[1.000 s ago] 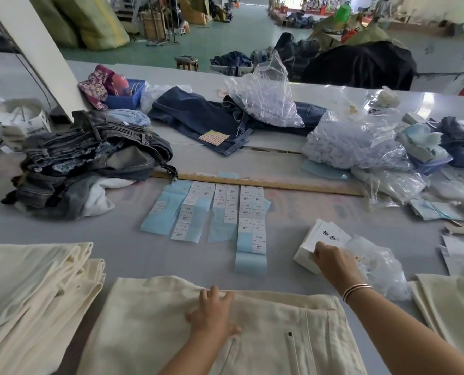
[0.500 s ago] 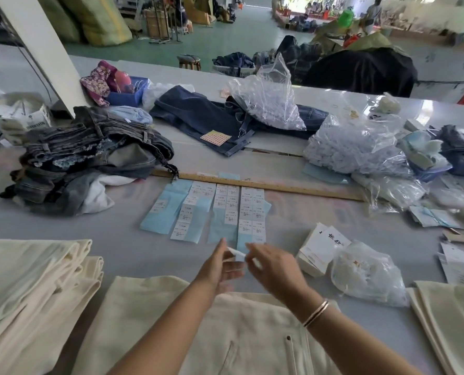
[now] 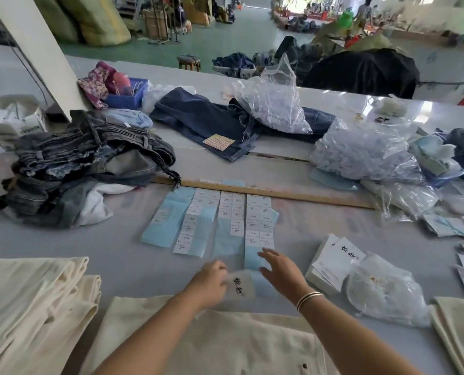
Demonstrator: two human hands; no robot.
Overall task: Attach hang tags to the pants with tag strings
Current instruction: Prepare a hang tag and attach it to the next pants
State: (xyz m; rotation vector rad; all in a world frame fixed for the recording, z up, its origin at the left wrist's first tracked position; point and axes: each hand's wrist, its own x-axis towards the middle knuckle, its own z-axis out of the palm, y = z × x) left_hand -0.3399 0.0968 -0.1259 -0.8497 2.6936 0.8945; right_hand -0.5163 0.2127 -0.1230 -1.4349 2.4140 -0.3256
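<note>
Cream pants (image 3: 225,345) lie flat at the near edge of the table. My left hand (image 3: 212,282) holds a white hang tag (image 3: 240,286) with black characters just beyond the waistband. My right hand (image 3: 279,269) hovers with spread fingers over the lower end of the rightmost blue sticker sheet (image 3: 258,234). A stack of white hang tags (image 3: 333,262) sits to the right, beside a clear bag of tag strings (image 3: 382,290).
Folded cream pants are stacked at the left (image 3: 30,307) and right (image 3: 461,334). A wooden ruler (image 3: 279,193) lies across the table behind the sticker sheets. Denim piles (image 3: 84,163), blue jeans (image 3: 212,125) and clear plastic bags (image 3: 361,155) crowd the far side.
My right hand left the tag stack and passed a hang tag to my left hand, which lifted off the pants. The right hand now reaches over the sticker sheet.
</note>
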